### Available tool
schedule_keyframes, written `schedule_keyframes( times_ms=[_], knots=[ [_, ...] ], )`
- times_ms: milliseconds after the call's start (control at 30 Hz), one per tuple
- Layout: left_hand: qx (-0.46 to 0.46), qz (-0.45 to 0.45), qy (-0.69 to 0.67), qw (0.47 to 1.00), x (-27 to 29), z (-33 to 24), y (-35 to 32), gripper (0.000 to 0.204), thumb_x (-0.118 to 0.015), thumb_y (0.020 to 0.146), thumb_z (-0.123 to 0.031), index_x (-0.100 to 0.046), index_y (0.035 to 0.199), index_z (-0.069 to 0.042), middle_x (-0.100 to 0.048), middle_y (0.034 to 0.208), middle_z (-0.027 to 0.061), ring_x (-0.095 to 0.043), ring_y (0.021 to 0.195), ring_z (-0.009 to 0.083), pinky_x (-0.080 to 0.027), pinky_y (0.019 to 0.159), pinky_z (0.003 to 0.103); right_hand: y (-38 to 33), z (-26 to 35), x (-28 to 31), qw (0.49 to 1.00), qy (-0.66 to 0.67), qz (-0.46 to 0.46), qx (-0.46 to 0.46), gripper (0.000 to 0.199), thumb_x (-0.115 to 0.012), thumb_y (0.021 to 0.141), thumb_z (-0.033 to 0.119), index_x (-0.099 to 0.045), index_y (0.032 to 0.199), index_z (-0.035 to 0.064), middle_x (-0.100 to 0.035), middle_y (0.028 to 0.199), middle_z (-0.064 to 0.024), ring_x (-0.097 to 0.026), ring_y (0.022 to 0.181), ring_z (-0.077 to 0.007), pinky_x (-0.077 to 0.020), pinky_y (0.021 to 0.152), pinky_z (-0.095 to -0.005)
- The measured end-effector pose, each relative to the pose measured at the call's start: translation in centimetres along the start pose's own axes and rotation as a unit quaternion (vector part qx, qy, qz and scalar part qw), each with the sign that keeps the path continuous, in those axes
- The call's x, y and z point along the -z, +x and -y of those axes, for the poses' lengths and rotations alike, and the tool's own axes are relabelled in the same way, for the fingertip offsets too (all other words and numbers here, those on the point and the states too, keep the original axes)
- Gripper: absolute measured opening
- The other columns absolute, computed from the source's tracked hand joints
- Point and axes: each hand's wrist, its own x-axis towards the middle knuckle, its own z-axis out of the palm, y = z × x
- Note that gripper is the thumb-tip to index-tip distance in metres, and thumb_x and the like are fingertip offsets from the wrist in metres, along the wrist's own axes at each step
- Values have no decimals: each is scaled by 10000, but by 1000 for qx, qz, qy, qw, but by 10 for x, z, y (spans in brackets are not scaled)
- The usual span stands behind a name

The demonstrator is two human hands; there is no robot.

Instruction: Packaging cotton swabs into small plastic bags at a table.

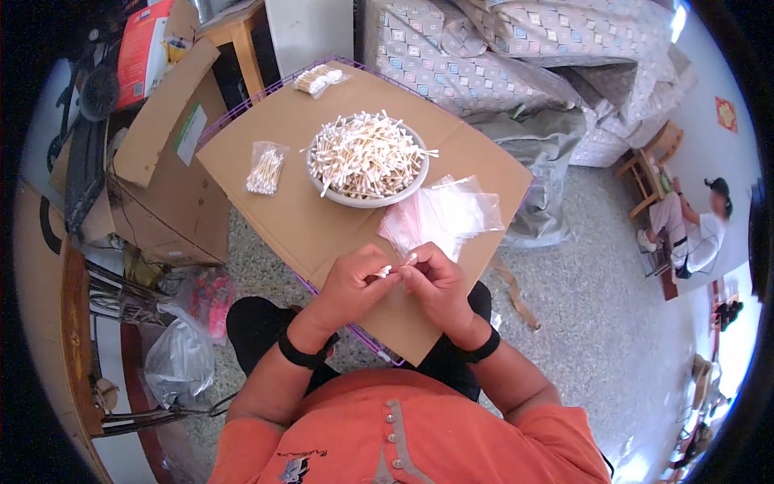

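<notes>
"Where does the surface [278,230] lie bare?"
"Ahead of the left hand [355,278], towards the filled bag [265,169] on the left. A narrow lane also runs between that bag and the bowl [377,202]."
"And what stands in the way?"
"The bowl, beyond both hands, with cotton swabs [367,153] jutting past its rim. Flat bags [463,211] block the right hand [435,282]; past them, the right corner is open."

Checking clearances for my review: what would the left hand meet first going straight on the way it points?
Most likely the right hand, close ahead; depth and any contact are hard to judge.
</notes>
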Motion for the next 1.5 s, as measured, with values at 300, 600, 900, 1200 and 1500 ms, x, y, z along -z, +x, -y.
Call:
schedule_keyframes(
  times_ms=[300, 600, 900, 1200, 1500],
  knots=[
    [37, -69, -156, 985, 1, 2, -1, 101, -626, 870, -62, -662, 934, 7, -590, 845, 30, -550, 755, 113, -439, 675, 251, 1, 0, -5, 997, -74, 12, -29, 98, -642, 889, 84, -563, 907, 30, -551, 829, -24, -509, 709, -83, -439, 629, -238],
    [56, -35, -242, 968, 7, 5, -3, 114, -607, 899, -65, -677, 947, 12, -602, 892, 21, -556, 828, 96, -444, 753, 238, 3, 3, -10, 982, -179, 51, -21, 139, -665, 856, 107, -554, 865, 25, -547, 707, -73, -512, 629, -147, -426, 571, -298],
    [140, -69, -313, 937, 8, 9, -7, 126, -592, 903, -67, -672, 960, 12, -584, 885, 14, -544, 815, 97, -438, 748, 243, 3, 8, -12, 982, -185, 50, -5, 123, -672, 846, 98, -601, 905, 17, -606, 765, -94, -590, 708, -182, -473, 646, -303],
    [-35, -22, -143, 989, 5, 2, 0, 238, -526, 932, -115, -648, 1075, 31, -598, 937, 60, -565, 870, 154, -453, 794, 298, 1, 5, -8, 987, -146, 51, -51, 113, -673, 854, 91, -595, 896, 21, -601, 807, -39, -547, 703, -104, -464, 633, -267],
    [76, -20, -236, 969, 4, 2, -8, 254, -463, 994, -167, -640, 1050, 7, -601, 1026, 68, -569, 884, 143, -452, 785, 278, 2, 16, -7, 972, -221, 77, 28, 130, -667, 835, 91, -606, 936, 39, -613, 847, -111, -594, 744, -236, -484, 688, -331]
  ],
)
